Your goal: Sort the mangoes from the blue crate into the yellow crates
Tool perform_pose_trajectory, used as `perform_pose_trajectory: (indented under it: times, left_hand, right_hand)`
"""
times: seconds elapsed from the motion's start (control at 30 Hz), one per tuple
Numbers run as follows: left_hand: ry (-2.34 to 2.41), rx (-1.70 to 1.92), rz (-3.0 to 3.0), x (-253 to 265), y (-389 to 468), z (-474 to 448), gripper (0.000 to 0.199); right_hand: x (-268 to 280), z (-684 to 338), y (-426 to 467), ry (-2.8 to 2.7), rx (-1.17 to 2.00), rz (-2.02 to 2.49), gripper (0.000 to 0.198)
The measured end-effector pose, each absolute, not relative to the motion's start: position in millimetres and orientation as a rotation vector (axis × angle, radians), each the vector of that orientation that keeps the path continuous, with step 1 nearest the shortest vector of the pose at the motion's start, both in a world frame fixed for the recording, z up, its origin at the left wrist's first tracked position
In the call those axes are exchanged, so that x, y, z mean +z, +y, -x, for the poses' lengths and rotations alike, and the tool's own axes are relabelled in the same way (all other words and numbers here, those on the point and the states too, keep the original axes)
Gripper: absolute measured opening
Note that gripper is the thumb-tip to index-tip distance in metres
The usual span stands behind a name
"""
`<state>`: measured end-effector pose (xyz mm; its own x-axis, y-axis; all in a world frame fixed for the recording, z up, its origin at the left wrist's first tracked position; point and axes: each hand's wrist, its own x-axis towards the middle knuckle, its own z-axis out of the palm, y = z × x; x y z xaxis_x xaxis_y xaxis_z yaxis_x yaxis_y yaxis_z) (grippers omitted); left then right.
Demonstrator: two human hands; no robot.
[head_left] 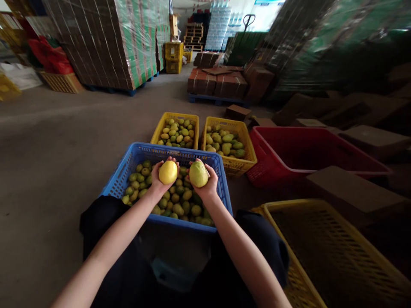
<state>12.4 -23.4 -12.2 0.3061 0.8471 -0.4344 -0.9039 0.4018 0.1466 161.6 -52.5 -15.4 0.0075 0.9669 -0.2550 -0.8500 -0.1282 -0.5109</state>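
Observation:
My left hand (158,179) holds a yellow mango (168,172) up over a blue crate (126,167). My right hand (208,183) holds a greenish-yellow mango (198,173) right beside it, the two fruits almost touching. The blue crate stands on the floor between my knees and is filled with several green and yellow mangoes (175,201). Both arms reach forward over my dark trousers.
Two yellow crates (159,126) (248,143) of mangoes stand just beyond the blue one. A red crate (290,137) sits to the right, a yellow crate (324,239) at near right. Cardboard boxes (353,188), wrapped pallet stacks (109,42) and bare concrete floor surround them.

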Motion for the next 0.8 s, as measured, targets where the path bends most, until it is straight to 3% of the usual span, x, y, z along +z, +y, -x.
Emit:
perform_pose_trajectory:
  times: [0.6, 0.8]
  left_hand:
    - [0.574, 1.123, -0.039, -28.1, -19.1, -13.2, 0.03]
    - [1.208, 0.504, -0.145, -92.7, -46.8, -24.3, 0.03]
  right_hand:
    - [-18.7, -160.2, -50.2, -0.161, 1.57, 0.688, 0.029]
    - [-7.2, -176.1, -45.9, -0.08, 1.546, 0.623, 0.027]
